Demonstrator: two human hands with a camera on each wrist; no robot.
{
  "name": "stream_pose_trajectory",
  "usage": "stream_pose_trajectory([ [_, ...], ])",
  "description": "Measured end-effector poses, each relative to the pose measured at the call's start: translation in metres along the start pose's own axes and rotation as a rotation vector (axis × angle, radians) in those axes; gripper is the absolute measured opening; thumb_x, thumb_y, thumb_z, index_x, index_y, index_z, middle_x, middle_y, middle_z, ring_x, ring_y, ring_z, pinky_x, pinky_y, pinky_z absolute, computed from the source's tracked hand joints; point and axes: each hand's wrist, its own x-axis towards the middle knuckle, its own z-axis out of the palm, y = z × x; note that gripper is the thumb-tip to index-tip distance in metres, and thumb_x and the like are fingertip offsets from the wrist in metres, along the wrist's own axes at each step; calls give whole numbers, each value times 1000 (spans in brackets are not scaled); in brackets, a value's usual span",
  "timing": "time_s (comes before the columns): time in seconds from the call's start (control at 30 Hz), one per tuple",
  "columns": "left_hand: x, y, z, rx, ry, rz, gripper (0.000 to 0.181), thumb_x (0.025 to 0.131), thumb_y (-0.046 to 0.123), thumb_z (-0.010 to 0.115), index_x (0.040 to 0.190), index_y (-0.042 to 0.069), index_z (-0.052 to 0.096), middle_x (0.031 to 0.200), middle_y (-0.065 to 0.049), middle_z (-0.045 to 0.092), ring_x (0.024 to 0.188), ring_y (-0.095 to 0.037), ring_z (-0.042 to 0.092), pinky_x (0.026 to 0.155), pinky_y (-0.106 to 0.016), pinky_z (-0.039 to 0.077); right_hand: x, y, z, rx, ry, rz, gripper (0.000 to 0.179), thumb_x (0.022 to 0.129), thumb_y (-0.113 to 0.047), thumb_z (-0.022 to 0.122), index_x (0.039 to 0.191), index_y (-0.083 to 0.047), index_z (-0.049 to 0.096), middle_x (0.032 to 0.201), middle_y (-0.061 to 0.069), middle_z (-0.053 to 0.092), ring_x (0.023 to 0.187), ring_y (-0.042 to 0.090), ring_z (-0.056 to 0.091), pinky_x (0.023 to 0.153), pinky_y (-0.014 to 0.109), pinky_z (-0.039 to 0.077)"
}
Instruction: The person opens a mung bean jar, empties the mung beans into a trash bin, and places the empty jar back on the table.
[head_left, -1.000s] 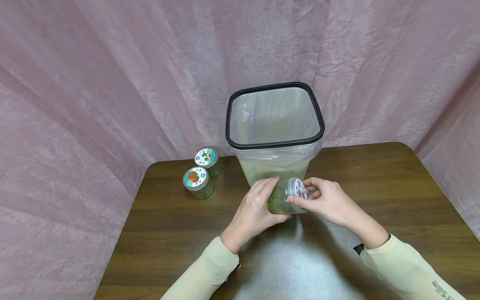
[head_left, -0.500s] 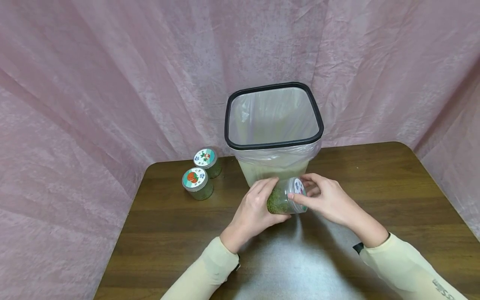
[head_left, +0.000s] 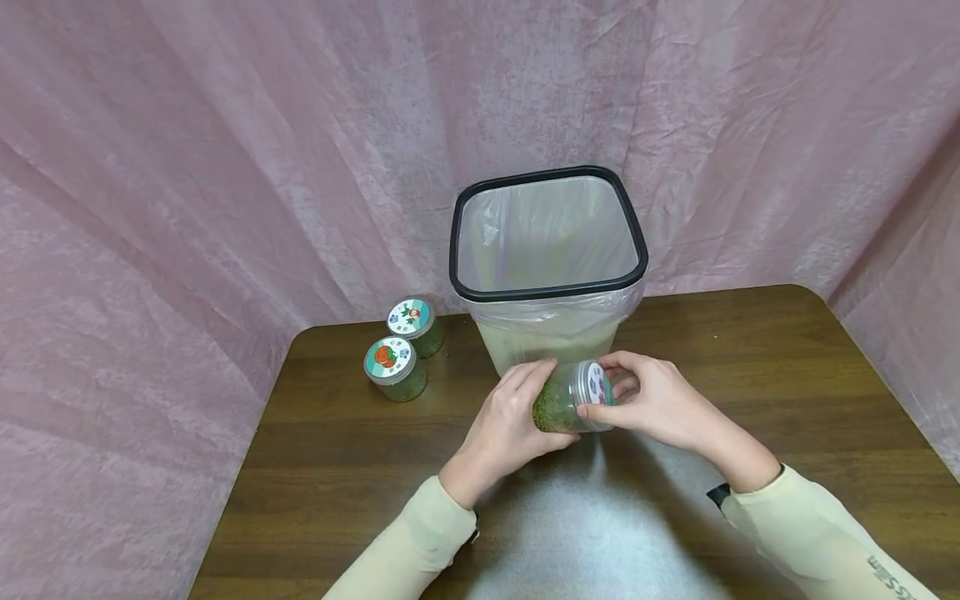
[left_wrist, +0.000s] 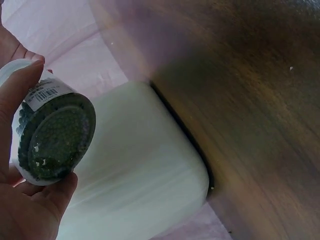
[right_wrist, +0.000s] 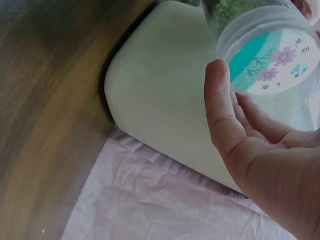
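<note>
While left hand point(head_left: 506, 421) curls its fingers point(head_left: 522, 375) round a tilted jar point(head_left: 556, 402), right hand point(head_left: 656, 407) pinches its lid point(head_left: 597, 383); bin point(head_left: 547, 340) sits by worktop's point(head_left: 750, 358) far edge.

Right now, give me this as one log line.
left hand: holds tilted jar; right hand: on its lid; lid: on jar; two other jars: upright on table; bin: beyond hands

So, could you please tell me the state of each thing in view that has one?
Held jar: lidded, tipped sideways, part filled
Front jar: lidded, upright
Back jar: lidded, upright
Bin: upright, open-topped, lined with a bag
Left grip: curled round held jar
Right grip: at the held jar's lid
</note>
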Motion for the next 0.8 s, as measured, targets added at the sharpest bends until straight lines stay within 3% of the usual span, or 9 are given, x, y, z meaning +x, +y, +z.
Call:
stream_pose_trajectory([
  [0.23, 0, 1, 3, -9, -26, 10, 90, 57, 45, 85, 132, 9, 50, 127, -1, 56, 120, -12, 50, 103, -25, 43, -4, 4, -3, 40, -29, -53, 76, 62, -52, 81, 121, -15, 52, 98, 3, 64, 83, 14, 65, 67, 22, 56],
  [0.53, -2, -1, 3, -16, -48, -4, 90, 56, 47, 85, 131, 11, 50, 127, 0, 56, 119, -11, 50, 101, -26, 45, -6, 7, -7, 17, -23, -153, 82, 58, -47, 85, 126, -15, 52, 111, -3, 59, 93, 13, 63, 72, 26, 57],
  [0.8, -4, -4, -1, -9, -20, -43, 90, 56, 50, 84, 130, 13, 51, 127, 2, 56, 119, -10, 50, 102, -25, 43, -7, 11, -13, 17, 13, -186, 82, 60, -47, 84, 128, -16, 50, 116, -2, 59, 98, 14, 62, 75, 25, 57],
])
